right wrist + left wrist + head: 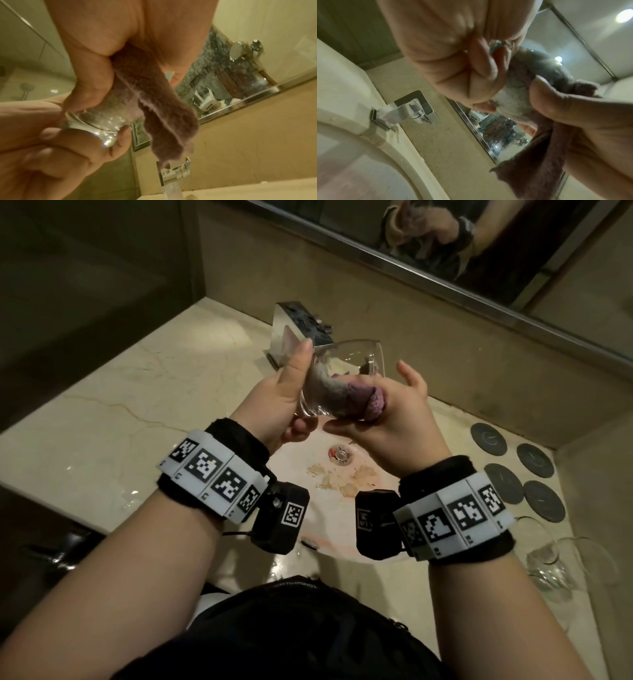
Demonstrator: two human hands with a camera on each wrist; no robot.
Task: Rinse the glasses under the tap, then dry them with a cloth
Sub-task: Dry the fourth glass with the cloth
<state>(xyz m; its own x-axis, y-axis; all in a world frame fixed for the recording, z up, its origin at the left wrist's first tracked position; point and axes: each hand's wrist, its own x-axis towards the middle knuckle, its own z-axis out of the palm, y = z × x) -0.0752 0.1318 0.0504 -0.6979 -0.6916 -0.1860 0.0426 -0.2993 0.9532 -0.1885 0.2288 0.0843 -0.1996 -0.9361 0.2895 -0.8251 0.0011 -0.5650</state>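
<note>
My left hand (291, 395) grips a clear glass tumbler (356, 354), tilted over the sink with its mouth pointing right. A grey and purple cloth (346, 392) is stuffed into the glass. My right hand (394, 412) pinches the cloth's outer end at the rim, thumb under the glass. In the left wrist view the cloth-filled glass (510, 97) sits between both hands, and the cloth (539, 169) hangs below. The right wrist view shows the thick glass base (96, 121) in my left fingers (51, 135) and the cloth (163, 108) trailing out. No water is visible at the chrome tap (301, 326).
The stained basin (342, 484) lies below my hands in a marble counter (102, 412). Several dark round coasters (534, 460) lie on the right. Other clear glasses (548, 556) rest on the counter at the lower right. A mirror (479, 241) runs along the back wall.
</note>
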